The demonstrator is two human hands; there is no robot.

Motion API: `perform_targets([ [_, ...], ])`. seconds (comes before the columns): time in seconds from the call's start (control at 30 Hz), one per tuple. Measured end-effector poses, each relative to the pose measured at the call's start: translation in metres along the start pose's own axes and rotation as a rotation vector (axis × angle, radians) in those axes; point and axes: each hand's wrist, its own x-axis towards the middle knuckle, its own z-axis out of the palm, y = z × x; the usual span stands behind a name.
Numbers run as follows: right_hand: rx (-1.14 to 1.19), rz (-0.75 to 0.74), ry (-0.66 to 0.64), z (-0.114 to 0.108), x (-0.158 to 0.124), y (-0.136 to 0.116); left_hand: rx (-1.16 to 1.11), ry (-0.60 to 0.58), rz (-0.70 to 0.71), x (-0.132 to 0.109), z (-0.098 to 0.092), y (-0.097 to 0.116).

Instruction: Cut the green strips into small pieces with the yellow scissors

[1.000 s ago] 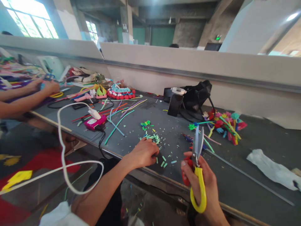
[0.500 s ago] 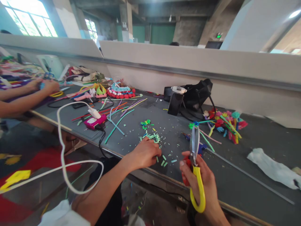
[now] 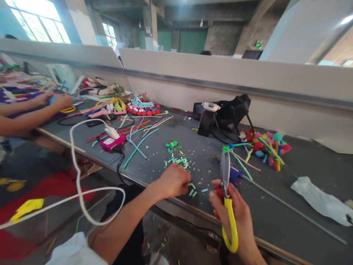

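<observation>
My right hand (image 3: 237, 213) grips a pair of scissors (image 3: 225, 173) with a yellow and a red handle, blades pointing up and away from me. My left hand (image 3: 176, 180) is curled at the near side of a heap of small light-green cut pieces (image 3: 180, 161). Its fingertips face away, so whatever it holds is hidden. A few longer green pieces (image 3: 193, 193) lie just right of that hand. Beyond the heap sits a small green, blue and yellow bundle (image 3: 171, 145). Behind the scissors lies a blue glue gun (image 3: 235, 176), with a long translucent glue stick (image 3: 292, 208) reaching right.
Fuzzy stems (image 3: 140, 141) and a magenta power adapter (image 3: 113, 142) with a white cable lie left. A black bag (image 3: 234, 114), a dark cup (image 3: 207, 119) and colourful fuzzy flowers (image 3: 267, 147) stand behind. Another person's hands (image 3: 59, 101) work at far left. White plastic (image 3: 320, 200) lies right.
My left hand has curled in more and shifted slightly right. The scissors have tipped slightly left and stay in my right hand. The whole view has shifted a little.
</observation>
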Motion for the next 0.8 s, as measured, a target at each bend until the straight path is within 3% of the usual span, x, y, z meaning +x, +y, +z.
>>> perform_targets([
  [0.17,-0.083,-0.145,-0.047,0.006,-0.004,-0.002,-0.952,0.421,-0.34,0.008,-0.005,0.014],
  [0.23,-0.098,-0.184,-0.061,0.011,-0.008,0.001,-1.305,0.565,-0.354,0.011,-0.006,0.022],
  [0.3,-0.131,-0.219,-0.089,0.016,-0.012,0.005,-1.531,0.614,-0.323,0.014,-0.004,0.03],
  [0.43,-0.198,-0.236,-0.149,0.018,-0.016,0.011,-1.69,0.604,-0.314,0.017,0.0,0.038],
  [0.63,-0.246,-0.223,-0.144,0.014,-0.015,0.011,-1.646,0.599,-0.237,0.015,0.0,0.039],
  [0.8,-0.253,-0.222,-0.158,0.015,-0.015,0.01,-1.668,0.596,-0.277,0.013,-0.001,0.043],
])
